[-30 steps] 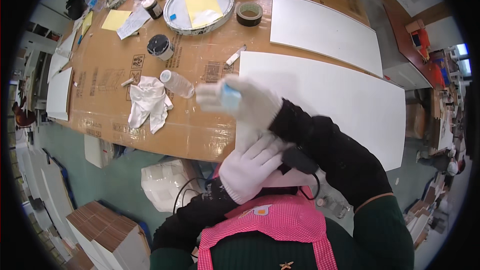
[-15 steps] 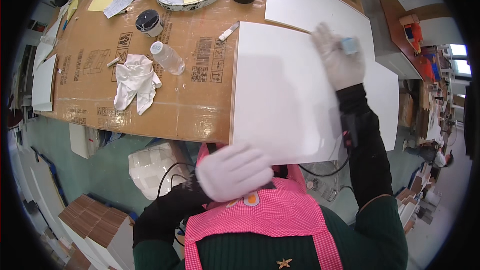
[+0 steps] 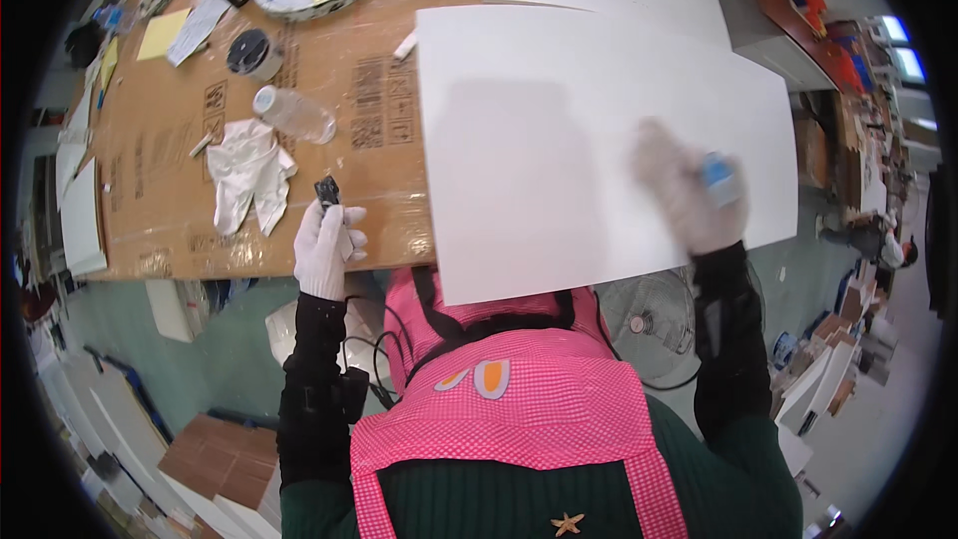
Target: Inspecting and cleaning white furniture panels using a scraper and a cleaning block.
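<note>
The left hand (image 3: 324, 255), in a white glove, is raised near the front edge of the cardboard-covered table (image 3: 160, 205), its fingers pinched on a small dark object (image 3: 327, 192) that sticks up beyond them. The right hand (image 3: 689, 190), gloved and blurred, is over the right part of a large white panel (image 3: 519, 180); a light-blue piece (image 3: 718, 178) shows against the glove, but whether the fingers grip it or the hand touches the panel cannot be told. The panel juts past the table's front edge, above the pink apron (image 3: 529, 419). A crumpled white cloth (image 3: 239, 175) lies just beyond the left hand, near a clear bottle (image 3: 299, 118).
</note>
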{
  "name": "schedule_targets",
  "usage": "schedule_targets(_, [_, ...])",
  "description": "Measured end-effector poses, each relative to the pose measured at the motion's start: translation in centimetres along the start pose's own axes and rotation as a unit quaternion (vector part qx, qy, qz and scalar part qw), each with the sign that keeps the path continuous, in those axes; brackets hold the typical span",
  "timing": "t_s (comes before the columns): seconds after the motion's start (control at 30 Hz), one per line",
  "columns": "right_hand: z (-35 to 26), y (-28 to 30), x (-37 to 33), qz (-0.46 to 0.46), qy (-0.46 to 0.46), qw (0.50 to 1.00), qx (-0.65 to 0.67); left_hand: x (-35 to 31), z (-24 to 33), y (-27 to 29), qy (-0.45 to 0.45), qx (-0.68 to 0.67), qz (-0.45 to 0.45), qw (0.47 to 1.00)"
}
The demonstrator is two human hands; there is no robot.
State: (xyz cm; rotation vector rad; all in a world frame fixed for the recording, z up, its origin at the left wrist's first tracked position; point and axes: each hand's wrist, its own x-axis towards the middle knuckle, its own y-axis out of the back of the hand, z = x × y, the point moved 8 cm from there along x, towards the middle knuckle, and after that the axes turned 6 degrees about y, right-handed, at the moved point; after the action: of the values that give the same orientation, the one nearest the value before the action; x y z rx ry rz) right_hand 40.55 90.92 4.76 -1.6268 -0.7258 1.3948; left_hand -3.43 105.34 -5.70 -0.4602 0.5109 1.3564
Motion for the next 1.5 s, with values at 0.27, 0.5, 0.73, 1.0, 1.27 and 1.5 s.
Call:
schedule_targets(0.27, [-19.5, 1.3, -1.9, -0.19, 0.267, 0.94, -0.099, 9.1, -4.7, -2.3, 0.047, -0.074, -0.043, 0.995])
schedule_targets(0.5, [14.3, -0.4, 4.2, -0.148, 0.066, 0.951, -0.263, 11.2, -7.3, -1.8, 0.085, -0.056, -0.042, 0.994])
schedule_targets(0.73, [5.4, 3.2, 1.3, -0.244, -0.052, 0.962, -0.112, 7.0, -5.6, 1.1, 0.018, -0.018, 0.099, 0.995])
schedule_targets(1.0, [-36.2, 3.5, -10.8, 0.103, 0.531, 0.799, -0.262, 4.7, 4.0, -5.1, -0.042, 0.041, -0.078, 0.995])
schedule_targets(1.27, [-33.5, -4.0, -4.1, 0.258, 0.39, 0.152, -0.871, 3.8, 10.9, -16.9, -0.018, 0.097, -0.172, 0.98])
schedule_targets(1.5, [-28.1, -2.9, -8.8, 0.342, 0.478, 0.464, -0.663, 1.6, 11.4, -16.6, -0.115, 0.303, -0.122, 0.938])
